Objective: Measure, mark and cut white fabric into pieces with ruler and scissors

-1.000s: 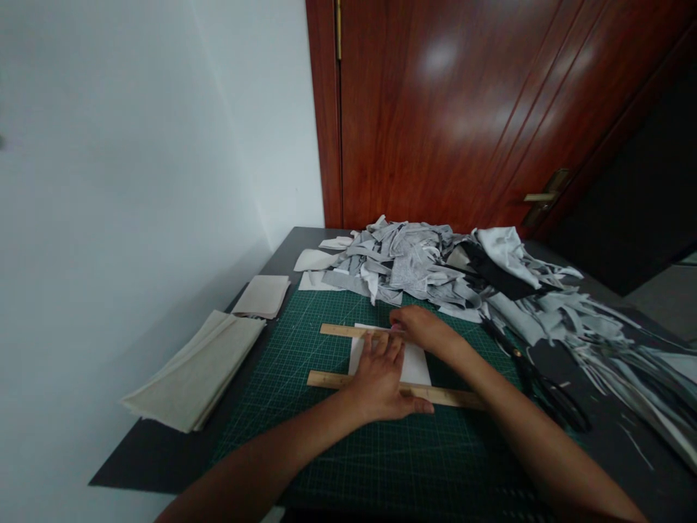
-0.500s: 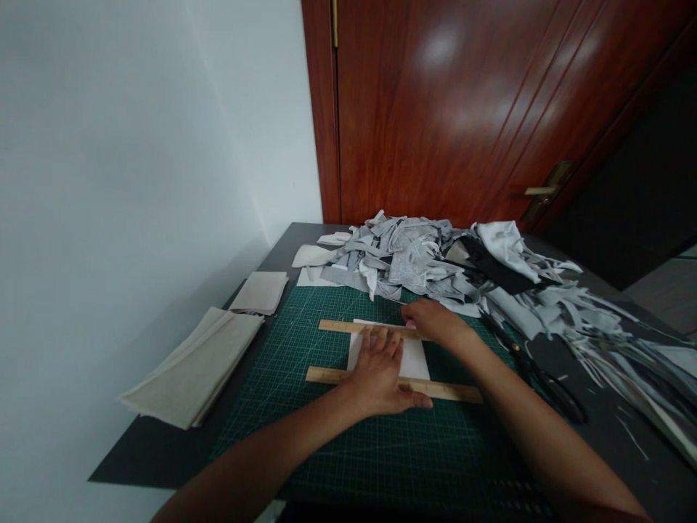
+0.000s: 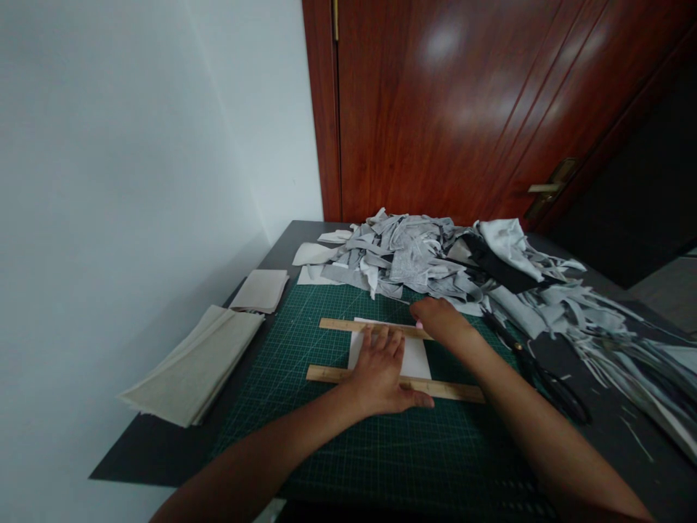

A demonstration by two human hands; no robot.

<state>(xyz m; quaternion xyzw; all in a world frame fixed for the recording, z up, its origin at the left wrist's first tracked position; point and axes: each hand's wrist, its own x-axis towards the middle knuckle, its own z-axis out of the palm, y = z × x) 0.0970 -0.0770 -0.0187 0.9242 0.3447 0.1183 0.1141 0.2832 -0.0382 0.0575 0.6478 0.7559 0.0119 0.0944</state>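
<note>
- Fabric or paper, a white rectangular piece [image 3: 417, 358], is lying flat mid-mat; I am judging it light, thin and floppy, likely to slip or crease, so I am favouring a flat hold from above, or a pinch at the bare right edge.
- My left hand [image 3: 380, 372] is spreading its fingers wide over it, pressing a narrow straight wooden ruler [image 3: 336, 324] at the far side.
- A second, nearer pale wooden ruler [image 3: 449, 388] is crossing the near edge under that hand.
- My right hand [image 3: 438, 317] is curling narrowly around a small pink object [image 3: 419, 325], mostly hidden, beside the far ruler's right end.
- A green gridded cutting mat [image 3: 272, 363] is lying beneath everything.
- A heap of grey and white cloth scraps [image 3: 408, 250] is crowding the far side; black-handled scissors [image 3: 563, 396] are lying right, near my right forearm.
- Folded cream sheets [image 3: 199, 367] are resting left, well apart.
</note>
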